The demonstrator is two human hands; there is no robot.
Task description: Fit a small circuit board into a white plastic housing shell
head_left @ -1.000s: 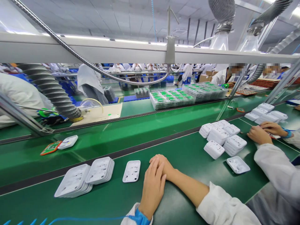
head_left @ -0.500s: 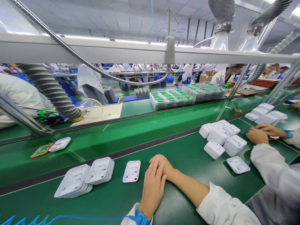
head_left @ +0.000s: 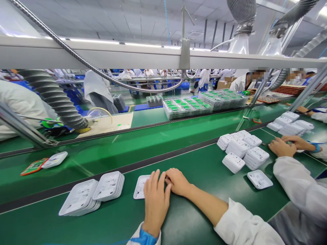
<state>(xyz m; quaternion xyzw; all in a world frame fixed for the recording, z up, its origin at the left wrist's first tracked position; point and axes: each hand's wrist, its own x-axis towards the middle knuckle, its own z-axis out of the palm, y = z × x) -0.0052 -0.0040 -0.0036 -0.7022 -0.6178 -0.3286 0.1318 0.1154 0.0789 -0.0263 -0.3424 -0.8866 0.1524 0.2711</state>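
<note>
Though crowded with other workers farther off, closest and widest: green surface [head_left: 199,170] stretching out under and to both sides of the hands. Beyond the fingertips, across a dark rail, a moving belt [head_left: 143,143] carrying a circuit board [head_left: 34,166] and a white shell [head_left: 55,159], well away to the left. Well off to the right of the hands, heaped white housings [head_left: 242,149] and one upturned shell [head_left: 259,179], with a neighbour's hands [head_left: 281,147] busy just past them. To the left of the hands, near but apart, two fanned stacks of white covers [head_left: 92,195]. Between those stacks and the hands, smallest and nearest, a single white cover plate [head_left: 140,187], flat on the surface, long axis pointing away from the body with a slight lean to the right. Left hand [head_left: 155,200] palm down, fingers straight and slightly spread, lying over the plate's right-hand part and hiding that edge; clearly the nearer of the two. Right hand [head_left: 177,182] just beside it on the right, loosely curled, fingertips meeting the left index finger near the plate's far right corner. Touching the plate itself or only the other hand: cannot tell, the contact being hidden by the left fingers. Nothing visibly pinched or lifted by either hand.
</note>
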